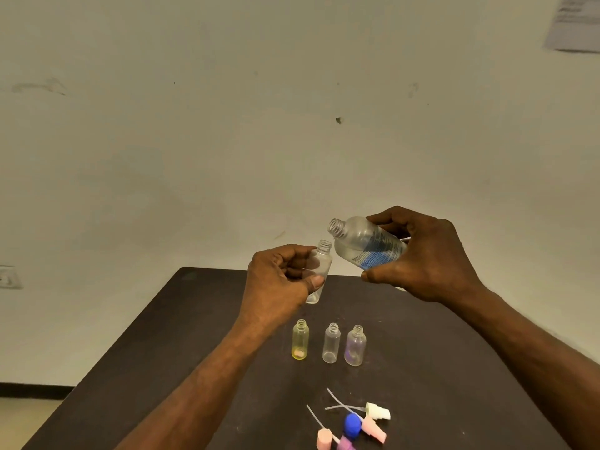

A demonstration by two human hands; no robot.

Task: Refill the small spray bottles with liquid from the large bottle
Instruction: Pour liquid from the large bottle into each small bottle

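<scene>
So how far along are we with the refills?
Done: all caps are off, and the spray heads lie on the table. In hand: the left hand holds a clear small bottle, and the right hand tilts the large bottle toward it; no stream visible yet. Left: three open bottles standing on the table look unfilled, then recapping.

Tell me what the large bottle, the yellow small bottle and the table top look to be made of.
Large bottle: clear plastic, glossy, most likely; see-through wall, moulded threaded neck, printed label. Yellow small bottle: tinted translucent plastic, by its see-through yellow wall and threaded neck. Table: dark brown, matte, scuffed surface; probably laminate or painted wood, though the look leaves that open.
</scene>
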